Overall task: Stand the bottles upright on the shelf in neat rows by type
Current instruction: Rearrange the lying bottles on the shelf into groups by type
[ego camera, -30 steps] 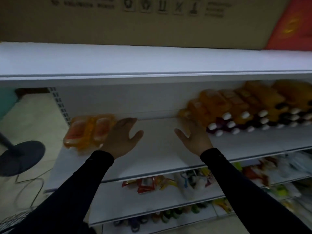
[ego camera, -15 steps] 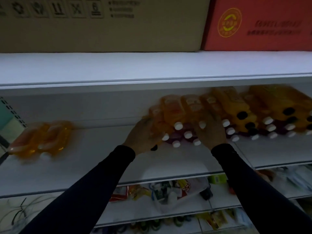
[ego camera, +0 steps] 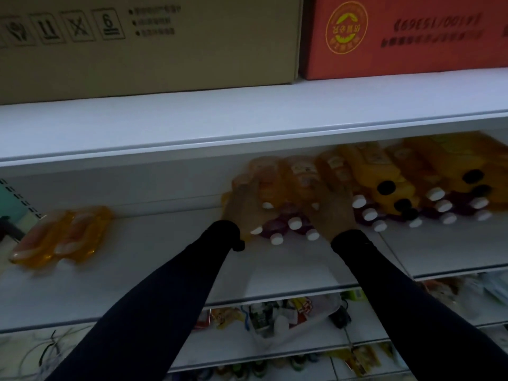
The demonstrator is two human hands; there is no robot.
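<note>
A pile of bottles lies on its side on the middle shelf (ego camera: 165,259). It holds orange bottles with white caps (ego camera: 302,177), purple bottles with white caps (ego camera: 277,226) and yellow bottles with black caps (ego camera: 368,171). My left hand (ego camera: 242,207) curls over an orange bottle at the pile's left end. A little to the right, my right hand (ego camera: 332,213) lies with its fingers wrapped over another orange bottle. A separate bundle of orange bottles (ego camera: 63,235) lies flat at the shelf's far left.
A brown carton (ego camera: 148,42) and a red carton (ego camera: 406,34) stand on the top shelf (ego camera: 247,116), whose front lip overhangs the bottles. Lower shelves hold mixed packets and small goods (ego camera: 275,314). Bare shelf stretches between the left bundle and the pile.
Both hands have moved right from the bare middle of the shelf onto the pile's left end and closed over bottles there. The view has swung right too.
</note>
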